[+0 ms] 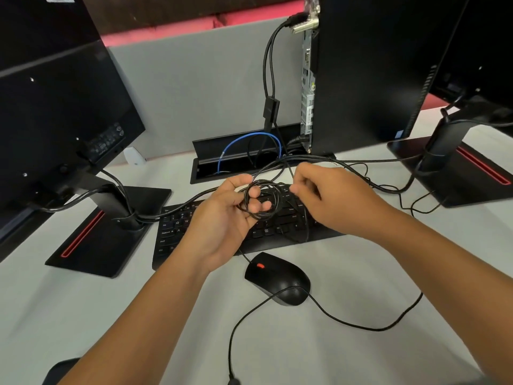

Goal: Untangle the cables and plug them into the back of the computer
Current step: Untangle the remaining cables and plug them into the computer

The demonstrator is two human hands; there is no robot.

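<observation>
Left hand (222, 215), palm up above the keyboard (211, 234), holds the coiled black cable (263, 201) looped round its curled fingers (254, 193). Right hand (333, 198) pinches a strand beside the coil. Computer (369, 68) stands upright behind.

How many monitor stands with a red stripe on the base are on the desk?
2. One monitor stand is at the left, beside the keyboard. The other stand is at the right, its base partly cut by the frame edge. More may lie outside the view.

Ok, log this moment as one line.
stage: untangling | left hand: holds coiled thin black cable | right hand: pinches strand | plugged: no
</observation>
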